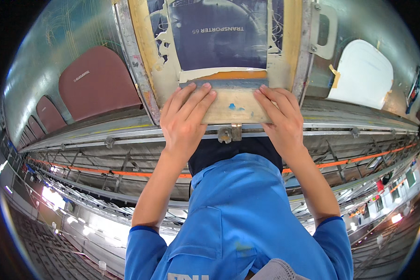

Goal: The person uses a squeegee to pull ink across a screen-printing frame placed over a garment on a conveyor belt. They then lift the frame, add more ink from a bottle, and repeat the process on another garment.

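A wide wooden squeegee (233,105) with blue paint specks lies across the near end of a printing screen (214,44). My left hand (185,114) grips its left end, fingers lying over the top edge. At its other end my right hand (283,114) holds it the same way; both thumbs are hidden. Along the squeegee's far side runs a blue-grey and orange strip, and a line of pale ink (191,74) sits just beyond it. The screen has a dark blue middle with pale, smeared borders, between the metal sides of its frame (139,70).
A dark red rounded panel (98,81) lies left on the long metal table (46,60), with several more in a row behind. To the right lies a white rounded panel (363,74) with yellow tape. A metal handle (332,32) juts from the frame. Rails run along the table's near edge.
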A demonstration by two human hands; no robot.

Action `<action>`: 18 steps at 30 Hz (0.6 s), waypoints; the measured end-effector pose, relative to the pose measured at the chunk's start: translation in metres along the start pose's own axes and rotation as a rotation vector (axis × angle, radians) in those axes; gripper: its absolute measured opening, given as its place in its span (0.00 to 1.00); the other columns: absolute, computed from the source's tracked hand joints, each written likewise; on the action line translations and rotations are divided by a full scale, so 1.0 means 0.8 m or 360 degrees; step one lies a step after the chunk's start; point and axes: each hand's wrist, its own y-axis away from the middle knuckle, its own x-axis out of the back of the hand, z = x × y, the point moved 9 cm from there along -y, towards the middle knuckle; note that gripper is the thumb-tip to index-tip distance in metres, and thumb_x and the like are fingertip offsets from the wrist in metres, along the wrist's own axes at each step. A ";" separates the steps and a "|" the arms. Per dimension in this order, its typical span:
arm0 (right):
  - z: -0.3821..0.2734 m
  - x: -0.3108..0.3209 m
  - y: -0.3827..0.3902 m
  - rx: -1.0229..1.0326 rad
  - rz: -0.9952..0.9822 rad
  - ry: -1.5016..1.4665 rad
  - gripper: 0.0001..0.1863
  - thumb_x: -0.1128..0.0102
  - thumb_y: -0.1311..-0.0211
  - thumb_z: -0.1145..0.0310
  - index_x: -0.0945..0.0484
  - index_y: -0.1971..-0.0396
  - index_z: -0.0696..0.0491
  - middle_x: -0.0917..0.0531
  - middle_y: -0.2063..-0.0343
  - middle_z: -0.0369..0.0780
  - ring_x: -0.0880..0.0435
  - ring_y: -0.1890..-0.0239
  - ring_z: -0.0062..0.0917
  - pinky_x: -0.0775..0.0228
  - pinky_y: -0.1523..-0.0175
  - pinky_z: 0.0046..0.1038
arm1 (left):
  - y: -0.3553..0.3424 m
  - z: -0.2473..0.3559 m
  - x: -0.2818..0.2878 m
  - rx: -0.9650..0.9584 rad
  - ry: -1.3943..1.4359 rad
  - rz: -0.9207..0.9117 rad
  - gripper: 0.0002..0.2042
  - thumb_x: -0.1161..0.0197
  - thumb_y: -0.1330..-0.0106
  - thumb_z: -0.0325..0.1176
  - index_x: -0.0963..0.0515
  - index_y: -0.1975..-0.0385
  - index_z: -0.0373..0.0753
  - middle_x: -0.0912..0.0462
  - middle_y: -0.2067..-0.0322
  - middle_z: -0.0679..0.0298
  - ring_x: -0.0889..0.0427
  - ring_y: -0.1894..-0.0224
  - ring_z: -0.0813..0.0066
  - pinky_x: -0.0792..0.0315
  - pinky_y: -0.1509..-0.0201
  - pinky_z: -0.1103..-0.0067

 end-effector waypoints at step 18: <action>0.022 0.045 -0.164 0.0228 0.0262 0.0327 0.31 0.34 0.66 0.82 0.16 0.51 0.55 0.15 0.52 0.39 0.18 0.50 0.36 0.27 0.44 0.32 | -0.171 -0.059 0.041 -0.0355 0.0025 0.0334 0.18 0.33 0.54 0.22 0.14 0.59 0.40 0.13 0.63 0.57 0.15 0.62 0.56 0.22 0.54 0.69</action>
